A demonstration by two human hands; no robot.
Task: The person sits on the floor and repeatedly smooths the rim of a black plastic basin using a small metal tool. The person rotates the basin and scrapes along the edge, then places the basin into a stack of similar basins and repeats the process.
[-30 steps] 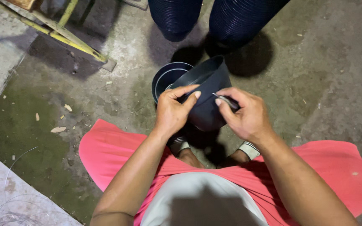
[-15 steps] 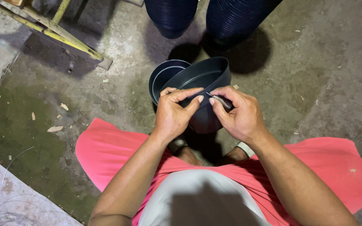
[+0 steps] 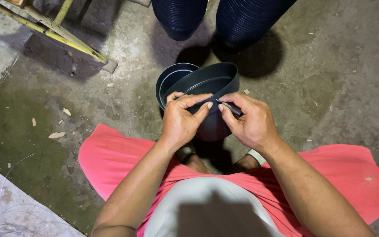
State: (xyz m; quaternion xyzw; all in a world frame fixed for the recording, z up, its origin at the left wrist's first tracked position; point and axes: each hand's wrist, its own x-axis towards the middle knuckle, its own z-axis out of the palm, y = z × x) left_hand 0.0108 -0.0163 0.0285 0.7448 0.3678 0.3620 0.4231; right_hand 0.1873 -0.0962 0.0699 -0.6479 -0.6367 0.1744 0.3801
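Note:
I hold a dark plastic pot (image 3: 207, 83) tilted in front of me, its mouth facing away and up. My left hand (image 3: 181, 118) grips the near rim with thumb and fingers. My right hand (image 3: 251, 120) pinches a small dark blade-like tool (image 3: 230, 108) against the same rim, right beside my left fingertips. A second dark pot (image 3: 172, 79) sits on the floor just behind the held one, partly hidden by it.
Two tall stacks of nested dark pots (image 3: 178, 15) (image 3: 246, 22) stand at the top. A yellow metal frame (image 3: 53, 33) lies at the upper left. My pink-clad knees (image 3: 110, 158) spread over the stained concrete floor, with wood chips (image 3: 57, 135) at left.
The pot has been tipped a little more upright and sits slightly higher in view. Both hands stay at the near rim, the right hand's tool pressed closer to the left fingertips.

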